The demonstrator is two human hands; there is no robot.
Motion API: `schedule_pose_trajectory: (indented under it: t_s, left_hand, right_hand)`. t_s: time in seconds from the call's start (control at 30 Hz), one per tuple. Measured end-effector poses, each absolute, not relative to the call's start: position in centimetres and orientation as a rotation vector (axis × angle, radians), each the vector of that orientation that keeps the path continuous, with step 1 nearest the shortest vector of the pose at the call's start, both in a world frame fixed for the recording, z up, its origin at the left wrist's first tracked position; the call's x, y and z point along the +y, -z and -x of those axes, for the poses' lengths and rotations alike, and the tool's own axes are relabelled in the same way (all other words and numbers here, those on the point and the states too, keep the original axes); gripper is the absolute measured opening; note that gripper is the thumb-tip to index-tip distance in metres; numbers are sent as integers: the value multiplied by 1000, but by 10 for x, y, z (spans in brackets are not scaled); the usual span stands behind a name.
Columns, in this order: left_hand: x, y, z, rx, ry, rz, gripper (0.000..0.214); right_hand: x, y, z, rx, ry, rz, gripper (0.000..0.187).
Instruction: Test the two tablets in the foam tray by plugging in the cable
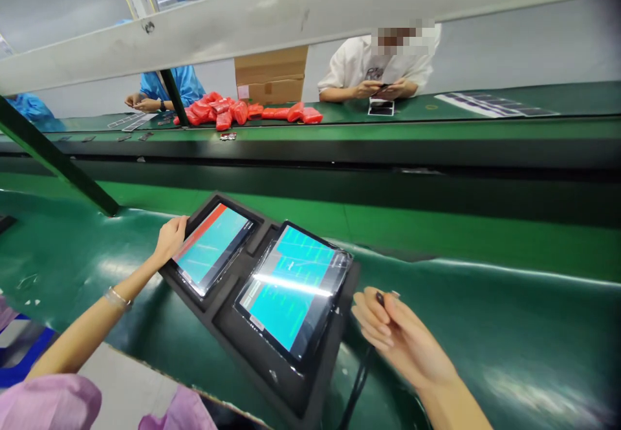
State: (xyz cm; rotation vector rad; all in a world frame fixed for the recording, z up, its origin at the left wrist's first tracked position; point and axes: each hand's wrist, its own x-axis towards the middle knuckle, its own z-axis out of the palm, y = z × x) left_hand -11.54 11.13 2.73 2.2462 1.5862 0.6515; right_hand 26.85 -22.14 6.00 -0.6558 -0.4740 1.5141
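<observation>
At six o'clock in the view, a dark foam tray lies askew on the green bench, though whether it rests flat or leans cannot be told. Taking the tray as the clock, the left hand is at ten, gripping the edge with fingers bent over it and the thumb hidden. At three, just off the edge, the right hand has its fingers curled and pinches a small dark tip between thumb and forefinger; a black cable hangs toward four, seemingly from it. That cable looks the likeliest trouble: should it catch on the bench, a tug could jerk the tip loose or knock it against the right tablet. Only the left hand steadies the tray, so a push from three could swing it round. The right tablet, toward two, seems more at risk than the left tablet, toward eleven: it appears to sit high and off its recess, bare foam showing below, and could slide if the tray tips. Both are black-edged and lit turquoise; the left one has an orange-red band along its ten o'clock side, the right one is glossy, crossed by white glare, with what looks like clear film creased at a corner.
</observation>
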Motion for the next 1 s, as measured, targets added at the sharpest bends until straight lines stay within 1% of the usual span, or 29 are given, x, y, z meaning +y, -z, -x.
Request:
schedule_pose_trajectory:
  t_s: [0.3, 0.47, 0.63, 0.77, 0.9, 1.0]
  left_hand:
    - [186, -39, 100, 1332, -701, -2196, 38]
    - [189, -38, 75, 1239, -663, -2218, 35]
    - [157, -38, 38, 1080, -576, -2350, 33]
    - [107, -45, 7, 944, -551, -2544, 34]
    - [49, -45, -17, 884, -570, -2730, 31]
    - [23, -42, -29, 954, -568, -2789, 35]
  right_hand:
    - [-233, -70, -277, -372, -1322, 633, 43]
    - [-226, -74, -273, -236, -1272, 593, 42]
    - [-213, -65, -268, -269, -1361, 631, 38]
    - [-203, -50, -260, -342, -1472, 728, 36]
    - [-202, -47, -265, -390, -1513, 831, 39]
    - [-225, -50, -297, -470, -1497, 954, 48]
